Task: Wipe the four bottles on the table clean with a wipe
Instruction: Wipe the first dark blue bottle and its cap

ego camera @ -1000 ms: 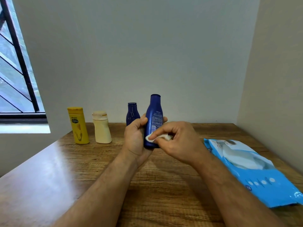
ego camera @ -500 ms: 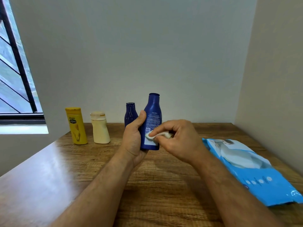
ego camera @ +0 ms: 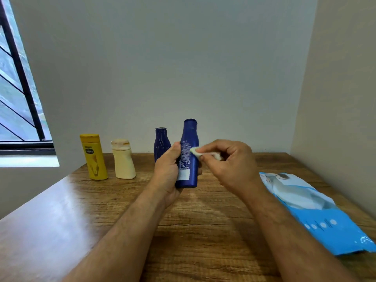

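Observation:
My left hand (ego camera: 167, 171) grips a tall dark blue bottle (ego camera: 189, 139) upright above the table, its label side facing me. My right hand (ego camera: 227, 161) pinches a small white wipe (ego camera: 196, 152) and presses it against the bottle's right side at mid-height. Behind my left hand stands a second, smaller dark blue bottle (ego camera: 160, 141), partly hidden. Further left stand a cream bottle (ego camera: 123, 159) and a yellow bottle (ego camera: 93, 157), both upright near the back of the wooden table (ego camera: 61, 210).
A blue and white pack of wipes (ego camera: 311, 210) lies flat along the table's right side, close to the right wall. A window with dark bars (ego camera: 18, 78) is at the left. The plain back wall rises just behind the bottles.
My right hand has slid the wipe upward along the blue bottle, from near its lower part to mid-height. My left hand has turned the bottle slightly and holds it a bit more upright.

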Demonstrator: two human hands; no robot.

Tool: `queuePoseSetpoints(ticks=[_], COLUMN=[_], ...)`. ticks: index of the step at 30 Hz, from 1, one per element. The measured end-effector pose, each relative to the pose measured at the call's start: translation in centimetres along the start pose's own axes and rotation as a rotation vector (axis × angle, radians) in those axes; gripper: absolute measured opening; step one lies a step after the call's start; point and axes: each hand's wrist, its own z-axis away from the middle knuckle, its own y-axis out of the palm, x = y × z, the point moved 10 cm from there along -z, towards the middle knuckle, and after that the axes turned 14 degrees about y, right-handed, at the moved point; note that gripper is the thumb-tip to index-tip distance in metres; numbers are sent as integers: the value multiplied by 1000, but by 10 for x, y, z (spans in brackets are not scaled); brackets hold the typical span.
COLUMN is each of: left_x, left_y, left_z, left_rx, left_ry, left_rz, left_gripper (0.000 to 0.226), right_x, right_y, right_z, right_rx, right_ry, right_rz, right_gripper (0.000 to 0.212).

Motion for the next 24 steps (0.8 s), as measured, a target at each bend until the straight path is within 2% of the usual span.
queuePoseSetpoints(ticks=[3,5,7,11,14,16,20,22,24], left_x=[-1,1,5,13,12,7,-6,-8,-7], left_y=[-5,-4,2,14,20,16,-2,-4,0], left_z=[-3,-2,1,7,8,3,-9,-9,-7], left_rx=[-28,-8,67,247,271,220,83,72,100], left_ry=[9,8,-6,-36,-8,52,150,163,159], left_rz=[-1,-50,-109,-240,-278,-269,-217,-252,-271], left_gripper=[35,35,34,35,36,35,32,32,32], right_x=[-3,-5,-5,-1,-1,-3,-8,-8,-4], right_y=[23,27,18,-18,-30,-25,4,9,2], right_z=[5,6,4,0,-1,-2,-2,-2,-1], right_rx=[207,223,108,-248,-331,-267,-28,-16,-94], right_ry=[13,24,34,12,12,22,20,8,-19], right_rz=[80,125,91,65,62,73,202,239,218], right_gripper=[14,14,11,8,10,6,9,9,9])
